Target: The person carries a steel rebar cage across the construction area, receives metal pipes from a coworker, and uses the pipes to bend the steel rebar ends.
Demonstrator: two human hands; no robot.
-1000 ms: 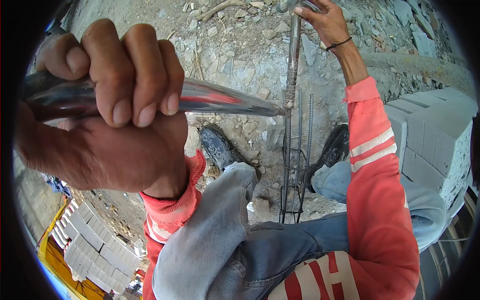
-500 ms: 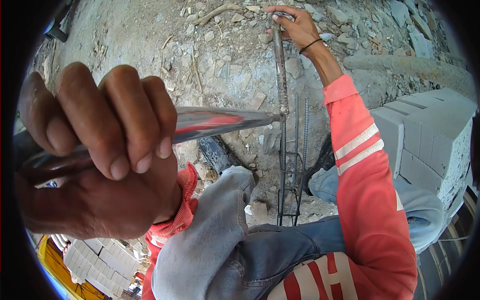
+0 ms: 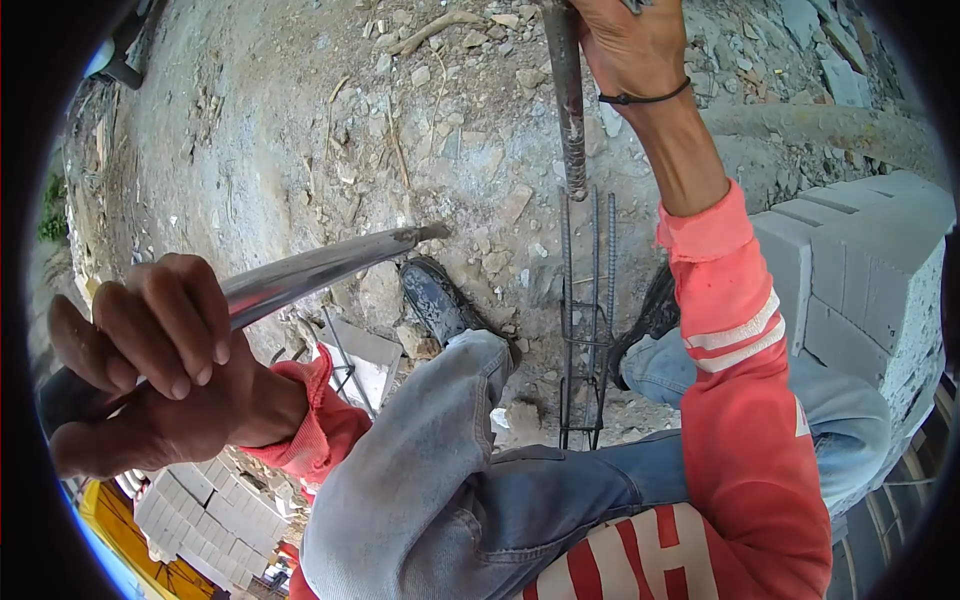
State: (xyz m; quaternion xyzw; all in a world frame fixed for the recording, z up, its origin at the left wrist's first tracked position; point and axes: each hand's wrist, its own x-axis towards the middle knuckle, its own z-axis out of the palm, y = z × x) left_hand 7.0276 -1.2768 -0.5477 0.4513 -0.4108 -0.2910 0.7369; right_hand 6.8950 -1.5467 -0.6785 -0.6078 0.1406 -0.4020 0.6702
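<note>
My left hand (image 3: 170,370) is at the left, its fingers wrapped round a shiny metal pipe (image 3: 310,275). The pipe points right and ends in a narrow, dirty tip over the ground, apart from the rebar. Up at the top edge, my right hand (image 3: 640,50) holds a darker metal pipe (image 3: 567,90); part of the hand is cut off by the frame. That pipe hangs down, its lower end just over the tops of the rods; whether they touch I cannot tell. Between my legs is a narrow rebar cage (image 3: 567,360), long ribbed rods tied with stirrups.
Stacked grey blocks (image 3: 850,270) are close on the right, with a thick rough pole (image 3: 820,130) behind them. Rubble and stones cover the dirt ground (image 3: 270,140). More blocks (image 3: 210,520) and a yellow structure (image 3: 120,520) lie at lower left.
My left hand has drawn back, taking the shiny pipe's tip leftward off the rebar. My right hand has come nearer the camera, lifting the darker pipe up along the rods.
</note>
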